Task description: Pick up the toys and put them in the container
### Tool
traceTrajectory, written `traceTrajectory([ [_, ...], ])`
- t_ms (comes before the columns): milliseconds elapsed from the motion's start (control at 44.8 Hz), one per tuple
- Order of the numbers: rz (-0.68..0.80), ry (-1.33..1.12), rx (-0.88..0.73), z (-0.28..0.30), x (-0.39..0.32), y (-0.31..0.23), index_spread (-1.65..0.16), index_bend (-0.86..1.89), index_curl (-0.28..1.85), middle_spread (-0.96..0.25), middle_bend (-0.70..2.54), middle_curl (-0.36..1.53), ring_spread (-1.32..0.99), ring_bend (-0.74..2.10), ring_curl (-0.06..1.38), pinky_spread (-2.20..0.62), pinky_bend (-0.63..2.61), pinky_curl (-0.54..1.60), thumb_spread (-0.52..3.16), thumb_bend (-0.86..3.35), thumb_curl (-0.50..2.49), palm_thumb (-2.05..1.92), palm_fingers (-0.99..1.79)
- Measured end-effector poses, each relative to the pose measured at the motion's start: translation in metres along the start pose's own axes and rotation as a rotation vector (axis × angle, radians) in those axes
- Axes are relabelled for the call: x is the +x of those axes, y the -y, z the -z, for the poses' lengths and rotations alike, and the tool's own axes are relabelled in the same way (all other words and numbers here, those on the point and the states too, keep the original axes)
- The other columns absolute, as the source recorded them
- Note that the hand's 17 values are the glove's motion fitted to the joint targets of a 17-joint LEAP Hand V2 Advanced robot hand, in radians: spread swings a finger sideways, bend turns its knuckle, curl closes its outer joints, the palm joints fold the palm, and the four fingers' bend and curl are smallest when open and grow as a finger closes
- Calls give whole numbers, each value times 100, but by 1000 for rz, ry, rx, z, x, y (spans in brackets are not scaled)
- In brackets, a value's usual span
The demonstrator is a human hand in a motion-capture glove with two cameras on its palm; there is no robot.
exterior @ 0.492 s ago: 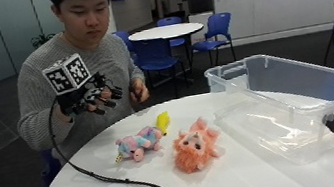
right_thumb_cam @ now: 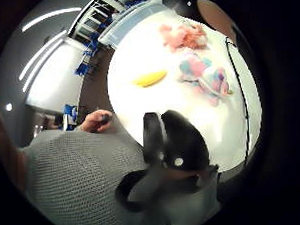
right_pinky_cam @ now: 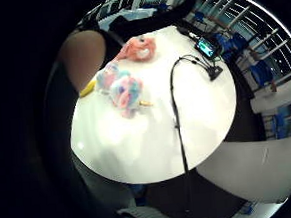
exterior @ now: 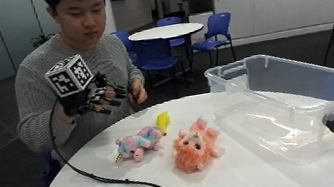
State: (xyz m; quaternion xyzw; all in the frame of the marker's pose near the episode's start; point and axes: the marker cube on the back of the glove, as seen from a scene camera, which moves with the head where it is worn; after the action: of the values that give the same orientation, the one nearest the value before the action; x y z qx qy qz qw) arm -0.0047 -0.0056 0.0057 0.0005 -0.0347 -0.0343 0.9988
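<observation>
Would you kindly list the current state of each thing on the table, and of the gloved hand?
Clear container: upright, open, no toys inside.
Orange plush toy: lying on the table, outside the container.
Pastel plush toy: lying on the table.
Yellow toy: lying beside the pastel plush toy.
Gloved right hand: raised above the table, holding nothing.

The gloved right hand (exterior: 92, 99) is raised at chest height, fingers (exterior: 113, 96) loosely spread and holding nothing. The bare left hand (exterior: 137, 93) is just beside it.

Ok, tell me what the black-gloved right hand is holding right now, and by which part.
Nothing. The black-gloved right hand is raised above the white round table, fingers relaxed, apart from the pastel plush unicorn, orange plush lion and yellow banana toy.
</observation>
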Motion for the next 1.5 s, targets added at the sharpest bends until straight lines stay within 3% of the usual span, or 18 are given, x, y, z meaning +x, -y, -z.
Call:
traceTrajectory([
  [246, 248, 108, -85, -12, -56, 91, -39, 18, 20, -23, 19, 17, -30, 60, 20, -1, 77, 29, 142, 4, 19, 5, 23],
  [424, 302, 43, -125, -36, -82, 142, -39, 17, 23, -24, 20, 21, -32, 62, 21, -1, 78, 30, 144, 4, 22, 8, 22],
  [804, 343, -190, -435, -156, -85, 129, -40, 17, 26, -31, 55, 36, -39, 62, 21, -2, 63, 27, 144, 8, 30, 25, 35],
  [916, 338, -350, -416, -173, -76, 130, -40, 16, 26, -32, 66, 40, -41, 61, 22, -2, 59, 27, 143, 9, 32, 28, 36],
  [983, 360, -244, -401, -175, -88, 127, -41, 17, 27, -32, 68, 42, -43, 64, 23, -2, 57, 26, 142, 9, 33, 30, 38],
  [1229, 425, -132, -331, -151, -101, 140, -42, 27, 33, -35, 85, 50, -54, 77, 27, -10, 43, 24, 142, 14, 39, 45, 63],
  [1497, 533, 22, -72, 19, -107, 225, -42, 31, 40, -36, 87, 53, -59, 83, 32, -16, 41, 26, 135, 12, 44, 51, 66],
])
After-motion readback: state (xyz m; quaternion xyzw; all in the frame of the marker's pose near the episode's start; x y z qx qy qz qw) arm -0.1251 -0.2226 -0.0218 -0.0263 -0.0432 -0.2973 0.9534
